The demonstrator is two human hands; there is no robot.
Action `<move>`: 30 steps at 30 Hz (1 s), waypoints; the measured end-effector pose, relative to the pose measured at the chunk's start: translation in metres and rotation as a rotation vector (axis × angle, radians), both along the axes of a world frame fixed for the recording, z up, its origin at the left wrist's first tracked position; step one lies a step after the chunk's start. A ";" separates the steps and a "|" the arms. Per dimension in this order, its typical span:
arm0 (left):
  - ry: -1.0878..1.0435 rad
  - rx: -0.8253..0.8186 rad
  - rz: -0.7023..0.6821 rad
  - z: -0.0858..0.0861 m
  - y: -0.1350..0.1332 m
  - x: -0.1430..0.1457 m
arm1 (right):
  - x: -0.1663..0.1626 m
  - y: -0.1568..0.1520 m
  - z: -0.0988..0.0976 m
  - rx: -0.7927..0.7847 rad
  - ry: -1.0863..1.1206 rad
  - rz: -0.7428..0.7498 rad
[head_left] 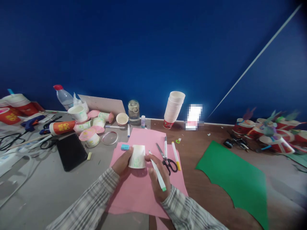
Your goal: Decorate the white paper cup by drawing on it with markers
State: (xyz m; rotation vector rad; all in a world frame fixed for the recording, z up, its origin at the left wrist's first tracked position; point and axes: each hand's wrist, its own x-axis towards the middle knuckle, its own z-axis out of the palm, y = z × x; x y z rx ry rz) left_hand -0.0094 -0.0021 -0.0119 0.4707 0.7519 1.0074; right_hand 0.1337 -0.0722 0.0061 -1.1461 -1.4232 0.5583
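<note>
A white paper cup with a green drawing on its side is upside down or tilted over the pink paper. My left hand grips the cup from its left side. A green-tipped white marker rests in my right hand, its fingers closed round the barrel and an index fingertip close to the cup's right edge. Just past the left thumb lies a blue marker cap. Black-handled scissors lie to the right of my right hand, between a grey-capped marker and a yellow marker.
A tall stack of paper cups stands by the wall, with a glass jar to its left. Green paper lies on the right. At left are a black phone, decorated cups and a glue gun with cables.
</note>
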 end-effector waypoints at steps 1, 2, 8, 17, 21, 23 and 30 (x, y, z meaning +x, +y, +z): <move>-0.012 -0.003 0.005 0.001 0.000 0.000 | -0.001 -0.001 0.002 0.002 0.010 0.007; -0.023 -0.003 0.008 0.002 0.001 -0.001 | -0.001 -0.001 0.004 0.006 0.021 0.012; -0.013 -0.028 0.018 0.004 0.001 -0.001 | 0.001 -0.003 0.005 0.096 0.095 0.067; -0.002 -0.046 0.124 0.005 0.003 0.003 | 0.004 -0.004 -0.001 0.174 0.059 0.186; 0.004 -0.045 0.134 0.006 0.002 0.003 | 0.001 -0.005 -0.004 0.055 0.100 0.142; 0.006 -0.038 0.115 0.005 0.002 0.002 | 0.000 -0.005 -0.006 0.037 0.132 0.120; 0.005 -0.041 0.098 0.005 0.004 0.001 | 0.000 -0.004 -0.010 0.059 0.170 0.200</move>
